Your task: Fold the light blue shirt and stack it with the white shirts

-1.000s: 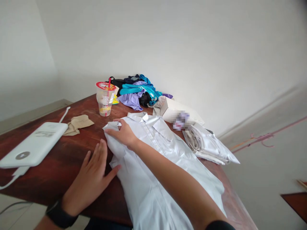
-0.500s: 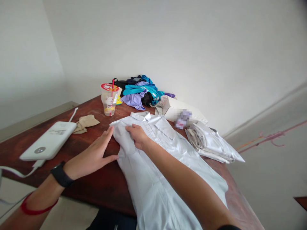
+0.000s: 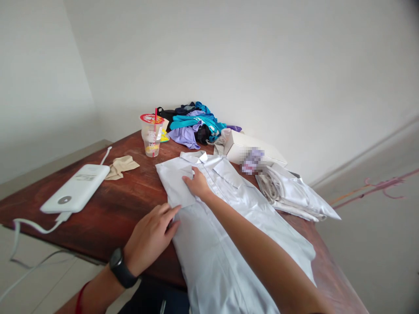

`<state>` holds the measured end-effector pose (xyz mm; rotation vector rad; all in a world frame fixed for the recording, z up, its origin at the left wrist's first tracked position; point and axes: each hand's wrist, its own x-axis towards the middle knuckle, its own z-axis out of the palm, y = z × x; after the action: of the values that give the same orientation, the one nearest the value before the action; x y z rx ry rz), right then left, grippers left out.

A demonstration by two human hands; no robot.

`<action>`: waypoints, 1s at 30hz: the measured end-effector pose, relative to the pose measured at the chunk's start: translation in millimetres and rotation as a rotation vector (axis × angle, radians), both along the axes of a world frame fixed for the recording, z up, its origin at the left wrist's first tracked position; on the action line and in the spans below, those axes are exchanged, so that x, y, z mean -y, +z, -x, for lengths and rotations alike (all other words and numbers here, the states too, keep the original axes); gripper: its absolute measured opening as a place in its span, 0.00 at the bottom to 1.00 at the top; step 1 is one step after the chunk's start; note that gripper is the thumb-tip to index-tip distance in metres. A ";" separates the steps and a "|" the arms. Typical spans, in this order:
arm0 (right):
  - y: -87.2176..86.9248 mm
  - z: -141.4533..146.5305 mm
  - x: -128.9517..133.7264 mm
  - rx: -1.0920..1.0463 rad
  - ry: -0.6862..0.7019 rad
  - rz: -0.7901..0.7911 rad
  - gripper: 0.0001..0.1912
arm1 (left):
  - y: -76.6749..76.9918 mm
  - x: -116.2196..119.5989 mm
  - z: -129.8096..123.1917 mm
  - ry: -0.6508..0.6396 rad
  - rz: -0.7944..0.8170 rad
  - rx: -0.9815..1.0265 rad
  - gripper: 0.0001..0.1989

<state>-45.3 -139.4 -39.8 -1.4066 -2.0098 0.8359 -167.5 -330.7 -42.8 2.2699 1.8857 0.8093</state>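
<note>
A white collared shirt (image 3: 209, 244) lies front up across the table, its collar at the far end. On its left side a flap that looks like the short sleeve (image 3: 178, 187) is folded inward over the body. My right hand (image 3: 197, 182) reaches across the shirt, its fingers closed on the inner edge of that flap, with the fingertips partly hidden. Beside the shirt's left edge is my left hand (image 3: 153, 231), wearing a black watch. Its thumb and forefinger are apart, their tips touching the cloth.
On the wooden table (image 3: 111, 226), a white power bank (image 3: 75, 187) with a cable, brown tissue (image 3: 122, 167) and a plastic cup (image 3: 151, 137) stand left. Behind are a heap of clothes (image 3: 196, 124) and a white box (image 3: 258, 148). Folded white clothes (image 3: 294, 192) lie right.
My left hand has moved nearer and right, down the shirt's left edge. My right hand has shifted slightly right. The sleeve flap now lies flatter and straighter.
</note>
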 end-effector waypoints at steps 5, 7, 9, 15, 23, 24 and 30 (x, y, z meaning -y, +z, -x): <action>3.7 -1.6 -2.9 -0.126 -0.003 0.064 0.29 | -5.2 9.5 -5.8 -0.021 -0.053 -0.104 0.16; 5.2 -3.1 0.7 -0.114 -0.008 0.098 0.35 | -8.4 11.6 -5.4 -0.016 -0.114 -0.109 0.16; 7.3 -7.3 7.2 -0.069 0.027 0.133 0.46 | -12.7 12.8 -4.1 -0.051 -0.153 -0.112 0.17; 16.0 -25.0 22.7 -0.008 0.174 0.141 0.54 | -15.7 14.2 1.8 -0.193 -0.073 -0.106 0.34; 10.8 -22.0 12.0 0.058 0.079 0.032 0.33 | -4.6 15.4 9.8 -0.271 0.013 -0.103 0.48; 10.7 -22.9 14.9 0.064 0.074 0.005 0.32 | -3.6 15.5 12.2 -0.305 0.024 -0.123 0.48; 26.4 -60.0 91.7 0.204 0.135 -0.358 0.18 | 14.0 8.2 34.0 -0.487 0.022 -0.296 0.26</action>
<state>14.6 -231.1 -13.4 -1.1999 -2.2911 0.3676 -201.5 -338.9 -28.8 2.7814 1.3080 0.3997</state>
